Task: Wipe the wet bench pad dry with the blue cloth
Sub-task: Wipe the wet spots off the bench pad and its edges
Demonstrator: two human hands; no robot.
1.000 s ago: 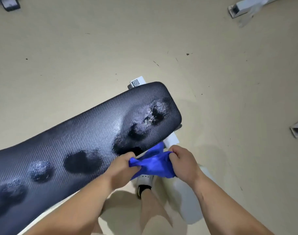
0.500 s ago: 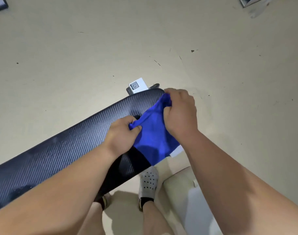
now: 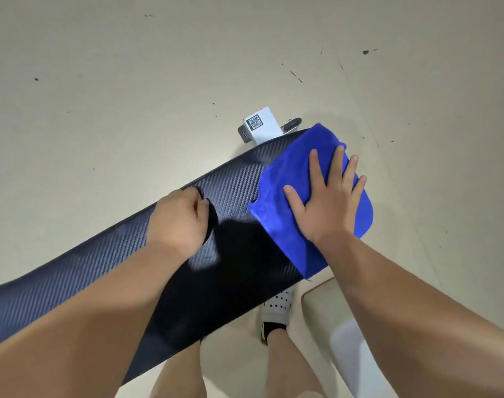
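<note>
The long black bench pad (image 3: pixel 81 271) with a woven texture runs from the lower left up to the middle right. The blue cloth (image 3: pixel 291 173) lies spread over the pad's right end. My right hand (image 3: pixel 328 199) rests flat on the cloth, palm down, fingers apart. My left hand (image 3: pixel 182 218) hovers over the middle of the pad with fingers curled, holding nothing. Both forearms and the cloth hide much of the pad, so the wet patches are mostly out of sight.
The bench's white frame end (image 3: pixel 259 126) with a QR label and a small wheel pokes out beyond the pad. The beige floor (image 3: pixel 130 81) surrounds the bench. My foot in a white perforated shoe (image 3: pixel 276 308) stands beside a pale rounded object (image 3: pixel 345 349).
Both hands lifted the bunched cloth from below the pad's edge onto its right end. The cloth is now spread flat under my right palm, and my left hand has let go of it.
</note>
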